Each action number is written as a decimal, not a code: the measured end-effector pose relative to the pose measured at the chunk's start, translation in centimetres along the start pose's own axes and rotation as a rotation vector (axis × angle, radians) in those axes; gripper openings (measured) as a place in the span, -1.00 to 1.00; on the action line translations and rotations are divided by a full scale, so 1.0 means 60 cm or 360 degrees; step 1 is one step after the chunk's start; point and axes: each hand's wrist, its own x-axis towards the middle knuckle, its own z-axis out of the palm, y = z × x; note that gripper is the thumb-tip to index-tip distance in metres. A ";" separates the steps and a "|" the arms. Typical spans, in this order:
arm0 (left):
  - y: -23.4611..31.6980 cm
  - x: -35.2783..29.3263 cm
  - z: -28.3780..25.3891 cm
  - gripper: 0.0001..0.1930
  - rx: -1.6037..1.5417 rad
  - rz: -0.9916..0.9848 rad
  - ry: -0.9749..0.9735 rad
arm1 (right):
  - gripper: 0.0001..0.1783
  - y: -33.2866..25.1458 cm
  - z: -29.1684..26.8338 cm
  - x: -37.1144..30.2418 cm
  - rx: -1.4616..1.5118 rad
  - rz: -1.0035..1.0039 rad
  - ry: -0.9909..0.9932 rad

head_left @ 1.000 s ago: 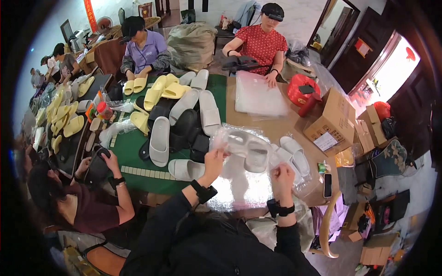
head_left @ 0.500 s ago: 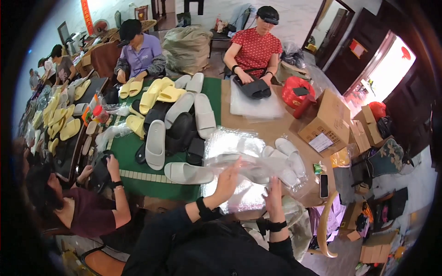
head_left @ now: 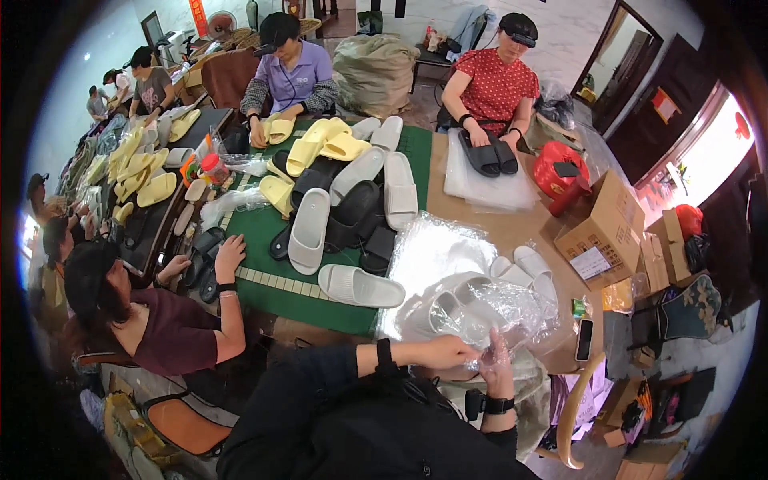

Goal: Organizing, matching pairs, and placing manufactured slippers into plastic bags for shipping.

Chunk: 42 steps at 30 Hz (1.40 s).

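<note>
A pair of light grey slides (head_left: 454, 313) lies in a clear plastic bag (head_left: 502, 307) at the near edge of the table, in front of me. My left hand (head_left: 450, 352) is closed in a pinch at the near end of this bag. Right beside it, my right hand (head_left: 498, 365) grips the same end, its fingers pointing up and partly behind the film. Under the bag is a stack of shiny clear bags (head_left: 428, 244). Just beyond lies another bagged pair of pale slides (head_left: 534, 272).
Loose grey, black and yellow slides (head_left: 364, 204) crowd the green mat (head_left: 276, 302) on the left. A cardboard box (head_left: 600, 228), a red bag (head_left: 560, 168) and a phone (head_left: 585, 340) are on the right. Co-workers sit left and across, handling slides.
The bagged slides have been lowered onto the stack. My hands have come together at the bag's near end, the left moving right. The view has shifted, and the left co-worker's hands have moved.
</note>
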 end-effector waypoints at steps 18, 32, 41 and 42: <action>-0.233 -0.083 -0.163 -0.59 -0.0297 -0.0407 0.1110 | -0.74 -0.197 -0.104 0.109 -0.0162 -0.1004 0.0658; -0.326 -0.174 -0.246 -0.34 0.1147 -0.1101 0.1842 | -0.64 0.056 -0.327 0.164 -0.0274 -0.0381 0.1074; -0.392 -0.241 -0.313 -0.63 0.2023 -0.1265 0.0867 | -0.63 0.163 -0.044 0.169 -0.1388 -0.0134 0.0359; -0.400 -0.249 -0.318 -0.64 0.1863 -0.1278 0.0860 | -0.63 0.166 -0.034 0.174 -0.1685 -0.0249 0.0237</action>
